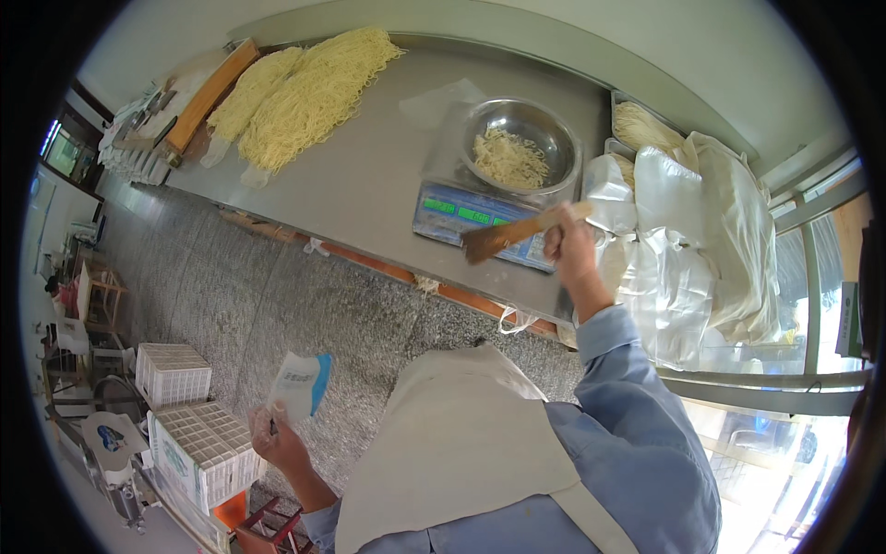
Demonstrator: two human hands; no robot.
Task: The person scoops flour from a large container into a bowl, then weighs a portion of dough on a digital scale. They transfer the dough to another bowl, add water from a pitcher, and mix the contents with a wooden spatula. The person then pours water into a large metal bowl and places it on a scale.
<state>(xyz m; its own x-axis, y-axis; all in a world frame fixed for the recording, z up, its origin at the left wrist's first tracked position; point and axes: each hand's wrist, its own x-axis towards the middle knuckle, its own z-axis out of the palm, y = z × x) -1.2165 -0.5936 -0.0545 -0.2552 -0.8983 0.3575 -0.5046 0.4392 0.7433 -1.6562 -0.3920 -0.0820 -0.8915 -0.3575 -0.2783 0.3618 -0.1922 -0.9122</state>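
Note:
My right hand [571,242] is closed around the pale wooden handle of a brush with brown bristles [494,242]. The brush is held in front of the blue digital scale [445,214] with lit green displays. On the scale's plate rests a steel bowl [565,148] with a small heap of pale noodles [510,159] inside. Off the table's near side, low on the left, my left hand [280,441] grips a flat white piece with a blue edge [297,383] at its lower end. I cannot make out its exact kind.
Noodles [318,92] lie spread at the steel table's [374,152] far left, beside a wooden board [214,95]. Plastic bags [669,268] and noodle trays [640,126] crowd its right end. White crates [205,439] stand on the floor at left.

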